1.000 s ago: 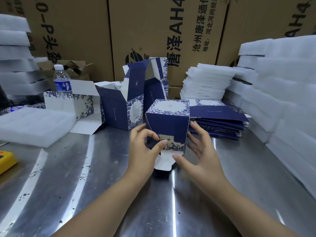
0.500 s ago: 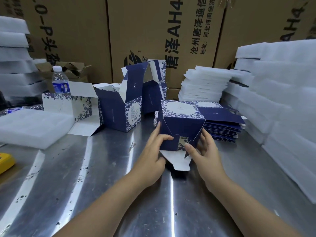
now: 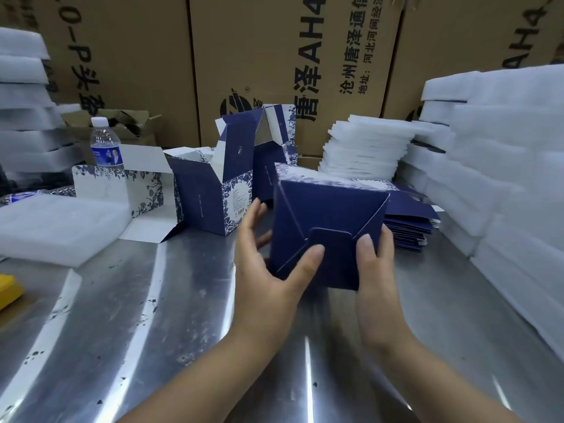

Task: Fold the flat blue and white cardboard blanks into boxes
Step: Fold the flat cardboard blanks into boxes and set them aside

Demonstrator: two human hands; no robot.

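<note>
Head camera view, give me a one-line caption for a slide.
Both hands, left and right, press shut the bottom flaps of a blue box over a steel table.

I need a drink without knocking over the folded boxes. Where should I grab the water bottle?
Grip the water bottle round its upper body, just under the cap, coming down from above. It stands upright behind the open white box, which hides its base from the front.
</note>
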